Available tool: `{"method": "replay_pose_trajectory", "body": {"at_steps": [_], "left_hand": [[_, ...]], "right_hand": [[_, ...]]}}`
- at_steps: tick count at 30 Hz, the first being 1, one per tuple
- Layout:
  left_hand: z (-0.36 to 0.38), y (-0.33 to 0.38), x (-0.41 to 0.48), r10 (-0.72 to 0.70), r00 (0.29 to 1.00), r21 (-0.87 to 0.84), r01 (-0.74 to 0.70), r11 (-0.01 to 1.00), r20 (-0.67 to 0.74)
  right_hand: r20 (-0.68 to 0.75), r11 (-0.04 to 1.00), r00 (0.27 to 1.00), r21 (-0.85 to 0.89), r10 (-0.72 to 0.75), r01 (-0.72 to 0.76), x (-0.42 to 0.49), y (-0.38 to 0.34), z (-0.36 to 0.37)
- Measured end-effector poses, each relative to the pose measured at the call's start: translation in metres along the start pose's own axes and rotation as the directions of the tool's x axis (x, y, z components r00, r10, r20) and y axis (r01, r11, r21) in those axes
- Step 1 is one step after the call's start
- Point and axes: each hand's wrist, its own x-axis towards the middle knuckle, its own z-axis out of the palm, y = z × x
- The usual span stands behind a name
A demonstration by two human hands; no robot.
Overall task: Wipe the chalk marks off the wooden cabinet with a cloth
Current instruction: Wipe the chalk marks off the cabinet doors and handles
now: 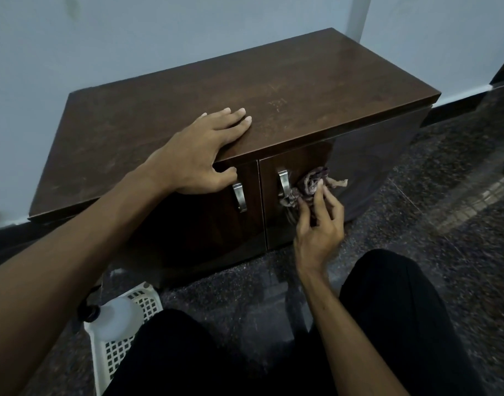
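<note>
On the cabinet (273, 81) front, beside the right handle (283, 184), the right hand (319, 224) pinches a bunched cloth (312, 182) just above it; the left hand (205, 150) lies flat, fingers straight, on top.

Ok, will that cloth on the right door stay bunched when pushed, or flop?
Probably floppy: the cloth is crumpled, with frayed ends trailing loose. Seems light, since the right hand pinches it with fingertips. It may snag on the nearby handle.

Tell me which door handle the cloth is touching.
The right door's handle: the cloth in the right hand bunches against it; the left door's handle is bare.
</note>
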Motion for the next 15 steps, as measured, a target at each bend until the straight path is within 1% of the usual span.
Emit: {"method": "replay_pose_trajectory", "body": {"at_steps": [3, 6, 7, 8, 9, 10, 12, 13, 15], "left_hand": [[0.000, 0.000, 0.000, 0.001, 1.000, 0.002, -0.001, 1.000, 0.002], [0.000, -0.001, 0.000, 0.001, 1.000, -0.002, -0.001, 1.000, 0.002], [0.000, -0.001, 0.000, 0.000, 1.000, -0.001, 0.000, 1.000, 0.002], [0.000, -0.001, 0.000, 0.002, 1.000, 0.000, -0.002, 1.000, 0.003], [0.000, -0.001, 0.000, 0.003, 1.000, 0.000, -0.003, 1.000, 0.004], [0.000, -0.001, 0.000, 0.003, 1.000, -0.003, -0.003, 1.000, 0.004], [0.001, -0.002, 0.000, 0.003, 1.000, -0.009, -0.003, 1.000, 0.001], [0.001, -0.002, 0.000, 0.004, 1.000, -0.011, -0.004, 1.000, -0.002], [0.001, -0.003, 0.000, 0.006, 1.000, -0.012, -0.006, 1.000, -0.009]], "right_hand": [[0.028, 0.988, 0.987, 0.014, 0.156, -0.156, -0.009, 0.011, 0.002], [0.028, 0.945, 0.951, 0.110, 0.308, -0.310, -0.009, 0.011, 0.002], [0.040, 0.933, 0.941, 0.129, 0.335, -0.337, -0.005, 0.008, 0.000], [0.052, 0.934, 0.941, 0.112, 0.334, -0.338, -0.001, 0.004, -0.002], [0.060, 0.943, 0.946, 0.086, 0.317, -0.322, 0.003, -0.001, -0.004], [0.030, 0.952, 0.958, 0.103, 0.286, -0.288, 0.008, -0.007, -0.004], [-0.059, 0.957, 0.973, 0.202, 0.223, -0.207, 0.020, -0.019, -0.001], [-0.092, 0.966, 0.982, 0.218, 0.163, -0.140, 0.026, -0.026, 0.000], [-0.114, 0.980, 0.993, 0.197, 0.039, -0.016, 0.036, -0.036, 0.001]]}}
